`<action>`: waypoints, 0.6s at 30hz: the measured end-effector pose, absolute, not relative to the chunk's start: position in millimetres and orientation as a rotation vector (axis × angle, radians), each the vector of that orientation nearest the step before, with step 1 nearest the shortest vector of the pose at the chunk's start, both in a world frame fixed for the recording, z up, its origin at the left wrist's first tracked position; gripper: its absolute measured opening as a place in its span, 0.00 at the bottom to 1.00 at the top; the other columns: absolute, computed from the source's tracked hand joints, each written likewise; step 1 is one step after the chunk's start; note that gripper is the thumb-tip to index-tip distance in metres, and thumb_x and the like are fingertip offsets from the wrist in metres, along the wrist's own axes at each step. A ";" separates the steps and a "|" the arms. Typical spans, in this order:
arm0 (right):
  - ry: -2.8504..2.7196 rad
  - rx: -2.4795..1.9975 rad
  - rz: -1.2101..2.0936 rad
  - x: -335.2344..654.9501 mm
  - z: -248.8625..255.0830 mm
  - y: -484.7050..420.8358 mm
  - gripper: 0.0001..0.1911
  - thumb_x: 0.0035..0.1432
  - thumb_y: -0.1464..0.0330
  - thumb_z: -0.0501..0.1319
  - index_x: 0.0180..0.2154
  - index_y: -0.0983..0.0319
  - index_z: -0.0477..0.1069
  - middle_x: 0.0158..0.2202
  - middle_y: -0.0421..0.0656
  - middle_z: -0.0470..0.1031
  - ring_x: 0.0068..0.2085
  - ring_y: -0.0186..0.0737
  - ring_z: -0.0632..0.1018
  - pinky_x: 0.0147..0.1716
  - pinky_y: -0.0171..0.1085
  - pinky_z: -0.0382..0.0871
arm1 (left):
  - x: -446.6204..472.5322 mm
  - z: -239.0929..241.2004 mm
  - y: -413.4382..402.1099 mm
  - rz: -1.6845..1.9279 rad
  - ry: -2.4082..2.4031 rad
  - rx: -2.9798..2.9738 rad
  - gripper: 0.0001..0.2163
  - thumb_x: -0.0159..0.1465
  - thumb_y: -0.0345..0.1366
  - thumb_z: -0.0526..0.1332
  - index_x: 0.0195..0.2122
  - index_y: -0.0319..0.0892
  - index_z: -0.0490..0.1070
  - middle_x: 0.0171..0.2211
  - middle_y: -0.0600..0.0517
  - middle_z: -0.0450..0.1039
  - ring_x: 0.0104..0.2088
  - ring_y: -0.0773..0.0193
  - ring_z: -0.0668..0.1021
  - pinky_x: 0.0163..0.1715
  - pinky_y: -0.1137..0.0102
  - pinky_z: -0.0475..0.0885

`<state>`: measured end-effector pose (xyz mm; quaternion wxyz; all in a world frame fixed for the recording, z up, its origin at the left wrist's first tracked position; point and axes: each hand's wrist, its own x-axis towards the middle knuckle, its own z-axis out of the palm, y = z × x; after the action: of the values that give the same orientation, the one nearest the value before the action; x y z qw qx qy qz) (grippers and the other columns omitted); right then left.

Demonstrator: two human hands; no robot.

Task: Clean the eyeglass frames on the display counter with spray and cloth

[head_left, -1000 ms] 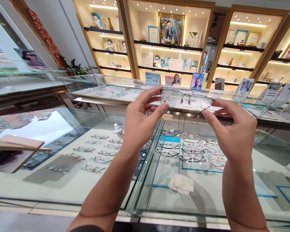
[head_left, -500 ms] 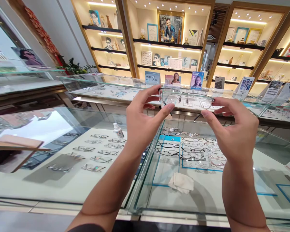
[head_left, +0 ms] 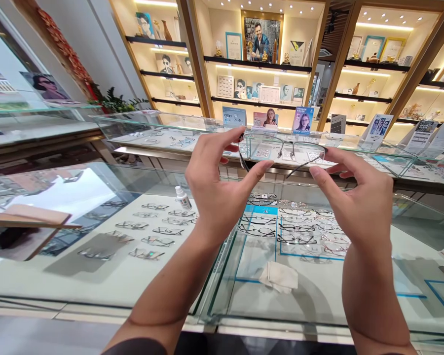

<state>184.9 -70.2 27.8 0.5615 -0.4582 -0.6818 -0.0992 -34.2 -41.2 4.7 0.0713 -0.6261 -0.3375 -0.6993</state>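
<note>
We are holding a pair of glasses [head_left: 289, 143] up in front of us with both hands, above the glass cases and well clear of them. Our left hand [head_left: 216, 190] is gripping the left end of the frame, its forefinger lying at the corner and its thumb reaching below the left lens; whether that thumb is touching the glasses, we are not managing to tell. Our right hand [head_left: 358, 197] is closing on the right end, forefinger at the corner and thumb near the arm. The lenses are facing away from us, and both arms are pointing back towards us.

Below, a cloth [head_left: 279, 277] is lying crumpled on the right case [head_left: 251, 308], in front of rows of dark frames [head_left: 296, 240] showing through the glass. A white bottle [head_left: 183, 197] is standing on the left case [head_left: 111, 288], just beside our left wrist, with more eyewear [head_left: 168, 230] sitting in rows around it. Farther off, cards [head_left: 302, 120] are standing along the rear case [head_left: 151, 155], and lit shelves [head_left: 259, 65] are rising behind.
</note>
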 end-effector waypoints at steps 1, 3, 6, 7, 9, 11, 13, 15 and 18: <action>-1.605 -1.086 -0.217 184.7 28.0 -70.1 0.19 0.63 0.51 0.67 0.50 0.53 0.81 0.48 0.46 0.86 0.42 0.50 0.85 0.48 0.54 0.81 | -34.1 4.2 -41.9 -2.103 -1.004 -1.876 0.24 0.61 0.51 0.75 0.57 0.58 0.75 0.51 0.51 0.78 0.51 0.52 0.79 0.51 0.55 0.77; -1.603 -1.105 -0.188 184.2 28.4 -70.0 0.19 0.63 0.51 0.67 0.50 0.54 0.81 0.48 0.46 0.86 0.43 0.50 0.85 0.48 0.54 0.81 | -33.8 3.3 -42.9 -2.111 -0.984 -1.881 0.24 0.61 0.49 0.75 0.57 0.58 0.75 0.51 0.52 0.77 0.53 0.52 0.79 0.52 0.54 0.77; -1.597 -1.103 -0.179 183.7 28.5 -69.6 0.20 0.62 0.51 0.68 0.50 0.54 0.81 0.48 0.46 0.86 0.43 0.51 0.85 0.47 0.54 0.81 | -32.6 2.5 -43.3 -2.134 -0.982 -1.903 0.24 0.62 0.49 0.74 0.58 0.58 0.74 0.52 0.51 0.77 0.55 0.51 0.78 0.52 0.55 0.77; -1.592 -1.090 -0.189 183.5 28.4 -69.4 0.19 0.62 0.51 0.68 0.50 0.54 0.81 0.47 0.46 0.86 0.42 0.50 0.85 0.47 0.54 0.81 | -32.0 2.7 -43.2 -2.139 -0.989 -1.898 0.23 0.62 0.49 0.74 0.57 0.57 0.74 0.52 0.51 0.77 0.55 0.51 0.78 0.52 0.55 0.77; -1.581 -1.057 -0.217 182.9 28.1 -69.3 0.19 0.63 0.51 0.68 0.50 0.53 0.80 0.47 0.46 0.85 0.41 0.50 0.85 0.46 0.53 0.81 | -30.6 3.8 -42.9 -2.143 -1.010 -1.873 0.23 0.62 0.50 0.74 0.56 0.55 0.75 0.51 0.50 0.78 0.53 0.52 0.79 0.50 0.56 0.78; -1.570 -1.036 -0.236 181.8 28.1 -69.7 0.18 0.63 0.51 0.67 0.49 0.53 0.80 0.46 0.45 0.85 0.40 0.49 0.84 0.45 0.53 0.80 | -29.5 5.4 -42.6 -2.140 -1.041 -1.862 0.22 0.62 0.52 0.73 0.56 0.54 0.75 0.50 0.50 0.78 0.50 0.53 0.80 0.47 0.57 0.79; -1.561 -1.022 -0.244 180.6 28.4 -70.3 0.18 0.63 0.51 0.67 0.49 0.53 0.79 0.46 0.45 0.85 0.40 0.49 0.84 0.45 0.53 0.80 | -28.9 6.9 -42.3 -2.138 -1.064 -1.870 0.22 0.63 0.53 0.72 0.55 0.53 0.76 0.49 0.49 0.79 0.47 0.54 0.81 0.45 0.58 0.79; -1.554 -1.011 -0.246 179.5 28.9 -70.9 0.18 0.63 0.51 0.68 0.49 0.53 0.79 0.45 0.45 0.85 0.40 0.49 0.84 0.45 0.53 0.80 | -29.0 8.0 -41.8 -2.145 -1.076 -1.879 0.22 0.63 0.53 0.72 0.55 0.52 0.76 0.49 0.49 0.80 0.45 0.55 0.82 0.43 0.59 0.79; -1.553 -1.000 -0.258 178.9 29.1 -71.6 0.17 0.63 0.52 0.68 0.49 0.53 0.78 0.46 0.46 0.84 0.41 0.50 0.83 0.44 0.53 0.80 | -30.1 8.6 -40.5 -2.165 -1.079 -1.913 0.23 0.63 0.52 0.72 0.55 0.51 0.76 0.49 0.49 0.80 0.46 0.55 0.82 0.43 0.60 0.80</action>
<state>178.9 -71.6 29.1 0.5959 -0.4306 -0.6686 -0.1113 -30.1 -40.5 8.6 0.0289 -0.6202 -0.3497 -0.7016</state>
